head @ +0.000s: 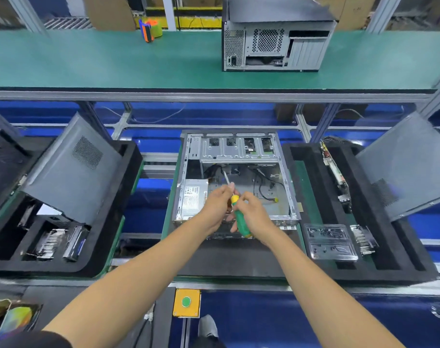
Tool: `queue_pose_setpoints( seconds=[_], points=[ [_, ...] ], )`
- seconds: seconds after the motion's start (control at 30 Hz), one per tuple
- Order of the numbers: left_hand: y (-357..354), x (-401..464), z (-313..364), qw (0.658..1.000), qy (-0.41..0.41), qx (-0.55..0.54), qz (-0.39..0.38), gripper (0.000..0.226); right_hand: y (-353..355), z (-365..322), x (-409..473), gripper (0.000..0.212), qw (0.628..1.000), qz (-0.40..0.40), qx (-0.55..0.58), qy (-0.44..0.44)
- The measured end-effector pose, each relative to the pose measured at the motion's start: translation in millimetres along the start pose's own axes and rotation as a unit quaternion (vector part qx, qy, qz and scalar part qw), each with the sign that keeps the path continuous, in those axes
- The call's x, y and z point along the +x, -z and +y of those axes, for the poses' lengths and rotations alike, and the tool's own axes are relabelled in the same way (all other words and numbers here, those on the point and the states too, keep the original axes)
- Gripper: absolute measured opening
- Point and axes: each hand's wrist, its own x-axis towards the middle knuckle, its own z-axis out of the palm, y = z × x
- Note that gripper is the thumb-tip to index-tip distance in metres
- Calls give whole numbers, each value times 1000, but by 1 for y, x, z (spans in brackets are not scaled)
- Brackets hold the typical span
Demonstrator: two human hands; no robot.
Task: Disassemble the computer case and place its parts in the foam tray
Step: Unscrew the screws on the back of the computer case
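Opened computer case (235,177) at centre, side panel off — right hand (254,214) clamped on the screwdriver (239,214), left hand (217,204) apparently pinching its shaft — foam tray (359,247) partly filled, power supply (192,200) remaining.

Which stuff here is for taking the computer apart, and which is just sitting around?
For the job:
open grey metal computer case
green-and-yellow-handled screwdriver, held by right hand and left hand
black foam tray

Just lying about:
closed grey computer tower
orange-and-green tape roll
yellow box with green button
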Motion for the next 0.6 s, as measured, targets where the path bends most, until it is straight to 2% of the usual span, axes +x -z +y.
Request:
queue_pose_setpoints(
  seconds=[0.07,0.17,0.23,0.3,0.37,0.43,0.5,0.6],
  points=[
    [-5,-1,1,998,7,-44,53,38,4,2,0,17,1000,9,-24,15],
    [-5,-4,4,982,42,-135,122,39,18,2,2,19,984,57,-151,78],
    [-1,-11,3,969,67,-200,127,39,27,7,5,3,960,60,-242,130],
    [0,-21,2,957,78,-249,124,38,31,13,7,15,936,22,-315,156],
    [-1,-32,1,950,65,-274,137,38,29,15,7,23,933,-11,-316,172],
    [-7,-40,2,933,36,-318,166,38,22,11,0,32,953,-26,-249,170],
    [-17,-47,2,910,19,-371,182,38,12,7,-8,37,966,-71,-206,137],
    [-29,-55,-2,910,16,-362,199,37,0,7,-21,34,961,-144,-221,80]
  ],
)
